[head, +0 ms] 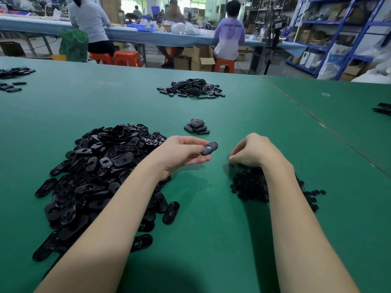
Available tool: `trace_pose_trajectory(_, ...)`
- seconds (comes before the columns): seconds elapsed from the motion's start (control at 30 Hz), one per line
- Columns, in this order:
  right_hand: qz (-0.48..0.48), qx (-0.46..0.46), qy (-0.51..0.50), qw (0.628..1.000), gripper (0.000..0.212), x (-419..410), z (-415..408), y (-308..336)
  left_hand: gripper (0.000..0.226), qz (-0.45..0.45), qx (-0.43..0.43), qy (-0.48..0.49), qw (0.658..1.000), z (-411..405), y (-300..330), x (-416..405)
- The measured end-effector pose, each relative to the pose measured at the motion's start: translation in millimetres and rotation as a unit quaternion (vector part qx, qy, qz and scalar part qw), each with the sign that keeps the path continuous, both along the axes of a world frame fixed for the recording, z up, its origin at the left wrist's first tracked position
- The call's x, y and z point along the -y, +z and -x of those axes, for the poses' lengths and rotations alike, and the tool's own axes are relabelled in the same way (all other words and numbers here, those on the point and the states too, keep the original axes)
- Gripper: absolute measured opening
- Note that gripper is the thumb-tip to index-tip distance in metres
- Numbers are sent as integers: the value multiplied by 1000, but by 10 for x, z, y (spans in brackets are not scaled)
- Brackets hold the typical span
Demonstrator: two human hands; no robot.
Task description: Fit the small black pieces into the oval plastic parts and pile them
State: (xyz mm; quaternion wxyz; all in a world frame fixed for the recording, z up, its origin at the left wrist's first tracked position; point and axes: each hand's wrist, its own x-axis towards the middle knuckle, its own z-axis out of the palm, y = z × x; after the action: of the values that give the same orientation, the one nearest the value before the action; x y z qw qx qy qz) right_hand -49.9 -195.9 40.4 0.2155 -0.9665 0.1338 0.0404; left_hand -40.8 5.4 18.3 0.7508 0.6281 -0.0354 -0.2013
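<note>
My left hand (182, 154) pinches one black oval plastic part (209, 148) just above the green table, near the middle. A big heap of loose oval parts (99, 170) lies under and left of my left forearm. My right hand (251, 151) is curled with its fingertips down on the far edge of a heap of small black pieces (254, 185); whether it holds one is hidden. A small pile of oval parts (197, 126) sits just beyond my hands.
A further pile of black parts (191, 88) lies mid-table, more at the far left (12, 77) and right edge (384, 108). A seam (317, 121) divides the green table (211, 218). Several people sit at a blue bench (148, 35) behind; shelving (338, 28) stands at the right.
</note>
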Motion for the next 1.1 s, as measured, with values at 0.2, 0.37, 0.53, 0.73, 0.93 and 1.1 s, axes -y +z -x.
trace_pose_trajectory(0.2, -127, 35, 40, 990, 7, 102, -16, 30, 14, 0, 2, 5, 1000, -17, -16, -13)
trace_pose_trajectory(0.37, -313, 42, 78, 946, 7, 80, 3, 48, 13, 1, 9, 6, 1000, -24, -22, -12)
trace_pose_trajectory(0.53, -347, 35, 101, 932, 11, 40, -32, -6, 13, 3, 12, 3, 1000, -33, -11, -21)
trace_pose_trajectory(0.73, -372, 41, 112, 920, 7, 34, -40, -34, 14, 17, 8, -3, 1000, -49, -5, -31)
trace_pose_trajectory(0.93, -351, 46, 128, 926, 9, 10, -24, -5, 16, 32, 5, -8, 999, -65, -4, -41)
trace_pose_trajectory(1.1, -338, 53, 148, 928, 12, -27, -21, 10, 19, 24, 11, -1, 1000, -79, -15, -52)
